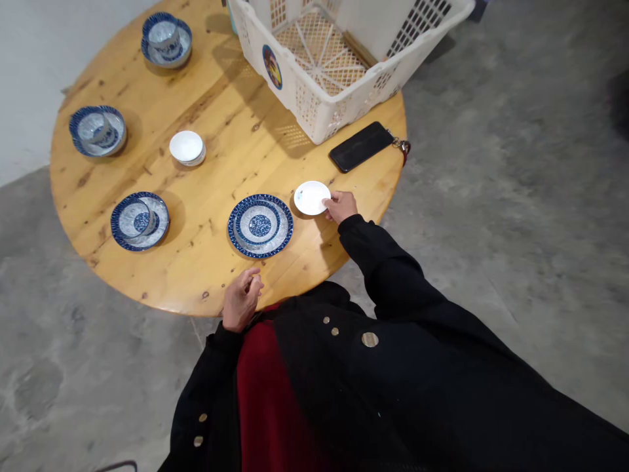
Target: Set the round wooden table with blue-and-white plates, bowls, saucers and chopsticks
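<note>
My right hand (341, 206) grips the right rim of a small white saucer (310, 197), thumb on top. Whether the saucer touches the table is hard to tell. Just left of it sits a blue-and-white patterned plate (234, 239) with a similar patterned dish (260, 225) on it. My left hand (242, 298) is near the table's front edge, below that plate, its fingers curled and nothing visible in them. Farther left lies a short stack of small white saucers (187, 147).
A round wooden table (206, 196) carries everything. On its left side are three patterned bowl-and-dish sets (140, 221), (98, 131), (167, 40). A white plastic basket (314, 108) stands at the back right, with a black phone (362, 146) in front of it.
</note>
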